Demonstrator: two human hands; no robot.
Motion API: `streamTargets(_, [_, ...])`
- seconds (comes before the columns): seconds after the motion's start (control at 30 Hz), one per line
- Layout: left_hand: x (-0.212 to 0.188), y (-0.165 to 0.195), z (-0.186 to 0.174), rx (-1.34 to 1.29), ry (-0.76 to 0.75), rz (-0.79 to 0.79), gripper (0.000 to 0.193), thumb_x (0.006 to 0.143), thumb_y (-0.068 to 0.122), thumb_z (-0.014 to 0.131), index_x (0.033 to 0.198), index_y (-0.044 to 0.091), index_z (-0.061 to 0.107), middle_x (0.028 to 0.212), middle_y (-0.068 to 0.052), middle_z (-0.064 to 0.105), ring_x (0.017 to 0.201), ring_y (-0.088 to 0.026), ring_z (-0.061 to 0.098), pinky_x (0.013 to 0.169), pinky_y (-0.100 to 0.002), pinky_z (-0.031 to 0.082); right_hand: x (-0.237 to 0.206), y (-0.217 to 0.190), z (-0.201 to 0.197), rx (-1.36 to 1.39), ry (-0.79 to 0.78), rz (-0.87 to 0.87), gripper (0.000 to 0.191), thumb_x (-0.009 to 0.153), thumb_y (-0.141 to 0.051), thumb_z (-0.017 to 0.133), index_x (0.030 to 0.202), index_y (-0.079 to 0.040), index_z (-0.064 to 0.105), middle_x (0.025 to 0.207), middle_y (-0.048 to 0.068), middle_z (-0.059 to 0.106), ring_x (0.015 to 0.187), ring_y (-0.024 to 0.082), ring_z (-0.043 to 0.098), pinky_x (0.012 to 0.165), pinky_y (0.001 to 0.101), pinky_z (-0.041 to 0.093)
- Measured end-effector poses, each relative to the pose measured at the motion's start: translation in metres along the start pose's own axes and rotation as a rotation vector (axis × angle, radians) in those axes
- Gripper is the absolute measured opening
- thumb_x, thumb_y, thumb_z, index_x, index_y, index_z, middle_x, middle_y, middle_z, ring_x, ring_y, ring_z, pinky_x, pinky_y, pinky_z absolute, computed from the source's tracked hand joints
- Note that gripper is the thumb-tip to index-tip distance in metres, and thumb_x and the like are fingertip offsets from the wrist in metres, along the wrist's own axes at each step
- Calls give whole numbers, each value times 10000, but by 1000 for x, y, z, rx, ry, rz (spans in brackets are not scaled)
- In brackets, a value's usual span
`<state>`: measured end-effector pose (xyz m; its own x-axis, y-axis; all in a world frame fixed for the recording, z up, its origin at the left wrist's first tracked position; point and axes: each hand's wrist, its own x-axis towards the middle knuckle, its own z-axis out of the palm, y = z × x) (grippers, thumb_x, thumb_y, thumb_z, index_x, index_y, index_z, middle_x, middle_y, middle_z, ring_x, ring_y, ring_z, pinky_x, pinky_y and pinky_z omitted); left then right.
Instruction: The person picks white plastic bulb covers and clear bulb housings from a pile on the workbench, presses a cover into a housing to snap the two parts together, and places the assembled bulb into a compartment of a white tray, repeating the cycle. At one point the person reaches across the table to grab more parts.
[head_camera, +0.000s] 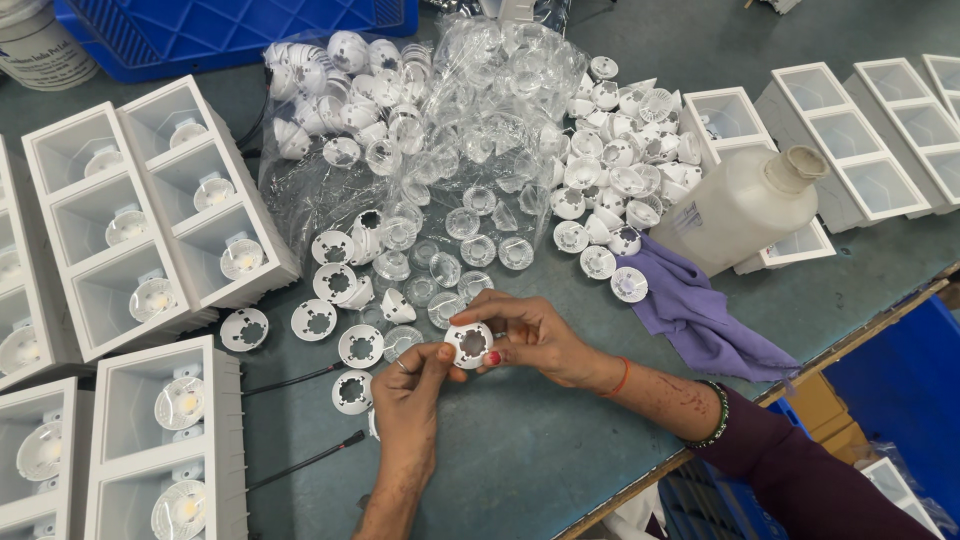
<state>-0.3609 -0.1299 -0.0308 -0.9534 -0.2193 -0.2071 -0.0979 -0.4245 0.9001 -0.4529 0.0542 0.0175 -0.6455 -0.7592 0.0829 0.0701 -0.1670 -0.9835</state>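
White round holder (470, 343) pinched between both hands, left hand (410, 400) grip on lower rim, right hand (535, 335) grip on top edge, above bare table (520, 450) patch; table edge near right, loose holders (340, 330) crowd left.

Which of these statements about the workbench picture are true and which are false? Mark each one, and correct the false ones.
1. Both hands hold one small white round holder. True: the left hand and right hand pinch the white round holder between them.
2. The purple cloth lies under the left hand. False: the purple cloth lies to the right, beside the white plastic bottle.
3. The white bottle stands upright. False: it lies tilted on its side.
4. Clear lenses spill from a clear plastic bag. True: the clear plastic bag lies open with the clear lenses on the table.
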Motion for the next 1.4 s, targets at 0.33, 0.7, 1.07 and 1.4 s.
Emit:
streamTargets(0.33, [-1,0,3,13,-62,61,284,1017,269,644,839,48,645,718,37,534,697,-52,438,630,-222,337,-2,2,-3,-24,-13,-22,436,929,25,725,1360,-11,669,1269,82,590,1133,136,587,897,249,592])
streamTargets(0.7, [-3,-2,4,104,-15,80,374,1045,311,602,758,77,555,680,63,424,652,-39,323,559,-243,234,-2,5,-2,79,8,68,460,979,-162,730,1396,3,629,1272,65,569,1141,142,621,934,328,641])
streamTargets(1.07, [0,-8,-1,115,0,113,347,1047,272,575,827,26,680,743,-11,652,675,-58,493,608,-215,387,2,11,-10,99,127,133,434,970,-145,703,1367,15,630,1143,88,717,1049,145,683,849,318,619])
streamTargets(1.4, [-3,-8,-2,407,38,350,256,972,121,662,759,-19,672,709,-58,718,615,-88,588,597,-239,470,17,4,-139,553,775,-231,381,1075,-191,589,1323,98,559,1212,232,697,980,201,708,860,254,590])
